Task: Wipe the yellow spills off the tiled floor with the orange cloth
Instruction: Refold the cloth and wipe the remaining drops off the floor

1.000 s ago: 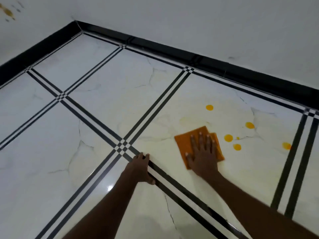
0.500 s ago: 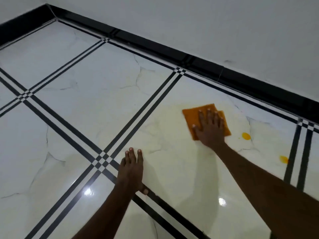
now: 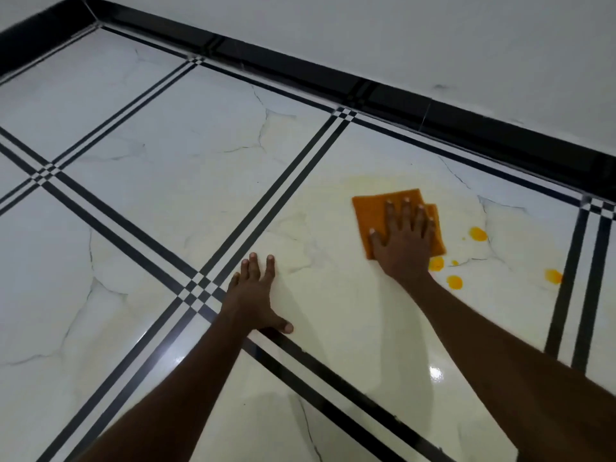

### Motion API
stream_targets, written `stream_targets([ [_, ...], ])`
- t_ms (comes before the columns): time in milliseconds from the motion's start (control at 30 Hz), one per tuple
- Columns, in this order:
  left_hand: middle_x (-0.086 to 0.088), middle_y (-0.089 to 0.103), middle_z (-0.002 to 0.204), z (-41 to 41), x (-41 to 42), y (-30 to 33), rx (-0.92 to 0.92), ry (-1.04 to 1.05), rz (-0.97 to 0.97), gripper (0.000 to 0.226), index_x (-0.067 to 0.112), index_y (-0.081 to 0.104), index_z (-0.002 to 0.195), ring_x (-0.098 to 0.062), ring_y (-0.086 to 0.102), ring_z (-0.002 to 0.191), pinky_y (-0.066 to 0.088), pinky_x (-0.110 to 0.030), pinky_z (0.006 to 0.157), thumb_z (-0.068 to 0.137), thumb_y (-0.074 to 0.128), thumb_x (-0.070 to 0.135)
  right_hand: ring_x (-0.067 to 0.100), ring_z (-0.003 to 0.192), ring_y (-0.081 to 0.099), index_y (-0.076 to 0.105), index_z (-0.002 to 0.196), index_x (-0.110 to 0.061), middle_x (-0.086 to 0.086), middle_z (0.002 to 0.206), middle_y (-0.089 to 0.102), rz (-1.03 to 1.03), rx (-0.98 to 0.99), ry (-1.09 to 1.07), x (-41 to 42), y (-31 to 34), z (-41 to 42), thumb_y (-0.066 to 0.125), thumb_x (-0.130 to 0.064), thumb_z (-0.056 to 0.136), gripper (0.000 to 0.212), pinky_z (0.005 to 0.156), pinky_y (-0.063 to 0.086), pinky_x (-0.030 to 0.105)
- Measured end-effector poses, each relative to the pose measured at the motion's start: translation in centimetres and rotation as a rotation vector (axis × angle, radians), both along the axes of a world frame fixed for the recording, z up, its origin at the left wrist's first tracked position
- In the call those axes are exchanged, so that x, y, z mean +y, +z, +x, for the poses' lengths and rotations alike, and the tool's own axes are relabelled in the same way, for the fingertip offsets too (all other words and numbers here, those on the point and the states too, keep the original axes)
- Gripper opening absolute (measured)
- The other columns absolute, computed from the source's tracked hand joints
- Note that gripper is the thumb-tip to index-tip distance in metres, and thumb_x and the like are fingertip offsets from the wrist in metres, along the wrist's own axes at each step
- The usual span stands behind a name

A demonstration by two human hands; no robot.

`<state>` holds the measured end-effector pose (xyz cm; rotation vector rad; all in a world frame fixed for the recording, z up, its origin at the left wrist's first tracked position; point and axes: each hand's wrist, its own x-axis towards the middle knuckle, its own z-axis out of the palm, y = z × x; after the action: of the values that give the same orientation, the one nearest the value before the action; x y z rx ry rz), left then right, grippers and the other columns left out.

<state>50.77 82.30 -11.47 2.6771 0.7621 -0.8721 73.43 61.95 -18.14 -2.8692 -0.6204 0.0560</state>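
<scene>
Near the black skirting [image 3: 383, 91] at the wall: one cloth [image 3: 373, 215], folded, lying flat on the floor [image 3: 166, 135], its long axis running roughly left-right. Right hand [image 3: 403, 241] flat on it, fingers straight and spread toward the wall. Left hand [image 3: 255, 295] flat on bare tile, fingers straight. Five spills [image 3: 478, 234], just right of the cloth. Open tile lies left.

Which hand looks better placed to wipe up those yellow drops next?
Probably the right hand: it presses flat on the orange cloth, beside the yellow drops. The left hand rests on bare tile, farther away.
</scene>
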Motion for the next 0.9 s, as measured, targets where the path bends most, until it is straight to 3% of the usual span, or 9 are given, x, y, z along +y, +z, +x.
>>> stream_targets([
  [100,-0.015,0.048,0.144,2.5,-1.0,1.2,-0.163,-0.027,0.187,0.086,0.014,0.037,0.146,-0.029,0.048,0.130,0.042,-0.041,0.104,0.082,0.059,0.066,0.049,0.153,0.016,0.028,0.161,-0.016,0.025,0.166,0.025,-0.017,-0.008,-0.058,0.0,-0.3,-3.9,0.031,-0.056,0.090,0.081,0.123,0.009,0.066],
  [167,-0.008,0.058,0.128,4.0,-2.4,1.5,-0.334,-0.112,0.264,0.068,0.016,0.049,0.136,-0.024,0.055,0.117,0.046,-0.038,0.096,0.087,0.054,0.063,0.045,0.155,0.013,0.023,0.162,-0.018,0.023,0.167,0.020,-0.003,0.014,0.133,1.8,0.2,-3.8,0.029,-0.058,0.091,0.082,0.124,0.004,0.064],
  [267,-0.016,0.018,0.161,5.6,-5.4,-0.7,-0.319,-0.157,0.066,0.101,0.016,0.019,0.155,-0.031,0.020,0.147,0.028,-0.047,0.114,0.080,0.061,0.068,0.038,0.158,0.007,0.015,0.164,-0.025,0.013,0.171,0.012,-0.022,0.053,0.259,0.7,0.4,1.0,0.023,-0.066,0.091,0.084,0.125,0.003,0.061],
  [367,-0.013,-0.013,0.164,5.7,-6.7,-2.1,-0.234,-0.201,0.049,0.116,0.015,-0.006,0.157,-0.030,-0.006,0.152,0.013,-0.052,0.122,0.079,0.055,0.074,0.038,0.157,0.008,0.017,0.164,-0.027,0.012,0.171,0.013,-0.070,0.071,-0.009,-5.7,0.4,5.5,0.014,-0.071,0.087,0.089,0.125,0.003,0.059],
  [467,-0.014,-0.014,0.164,5.7,-7.0,-1.9,-0.240,-0.201,0.078,0.113,0.015,-0.007,0.157,-0.031,-0.006,0.152,0.013,-0.052,0.122,0.081,0.054,0.073,0.042,0.157,0.007,0.009,0.165,-0.025,0.016,0.171,0.010,-0.040,0.091,-0.251,-14.7,0.9,5.5,0.011,-0.071,0.089,0.089,0.124,0.006,0.063],
  [567,-0.015,-0.013,0.164,6.4,-9.0,-1.4,-0.260,-0.247,0.055,0.109,0.018,-0.006,0.158,-0.032,-0.005,0.152,0.013,-0.050,0.121,0.082,0.051,0.073,0.046,0.155,0.009,0.010,0.165,-0.021,0.021,0.170,0.012,-0.032,0.049,-0.345,-15.3,0.4,-1.4,0.022,-0.066,0.096,0.083,0.123,0.006,0.066],
  [733,-0.017,-0.022,0.162,8.9,-13.0,-1.9,-0.198,-0.333,0.056,0.117,0.028,-0.015,0.155,-0.037,-0.012,0.151,0.010,-0.054,0.120,0.075,0.052,0.080,0.042,0.157,0.006,0.015,0.164,-0.026,0.017,0.171,0.010,-0.030,0.112,0.052,-8.5,1.0,-0.6,0.019,-0.069,0.091,0.085,0.125,0.000,0.062],
  [833,-0.017,-0.022,0.162,9.4,-13.0,-1.9,-0.166,-0.339,0.044,0.121,0.031,-0.015,0.155,-0.037,-0.012,0.151,0.011,-0.055,0.119,0.071,0.057,0.081,0.045,0.153,0.023,0.027,0.162,-0.021,0.020,0.167,0.023,-0.047,-0.030,-0.170,-14.7,0.3,5.6,0.027,-0.066,0.098,0.078,0.122,0.018,0.065],
  [900,-0.016,-0.022,0.162,9.4,-12.8,-1.6,-0.150,-0.343,0.048,0.122,0.031,-0.016,0.155,-0.037,-0.012,0.151,0.011,-0.054,0.119,0.071,0.057,0.081,0.045,0.155,0.012,0.013,0.164,-0.021,0.020,0.170,0.011,-0.070,0.041,-0.334,-21.4,0.9,5.9,0.023,-0.068,0.098,0.081,0.123,0.013,0.065],
])
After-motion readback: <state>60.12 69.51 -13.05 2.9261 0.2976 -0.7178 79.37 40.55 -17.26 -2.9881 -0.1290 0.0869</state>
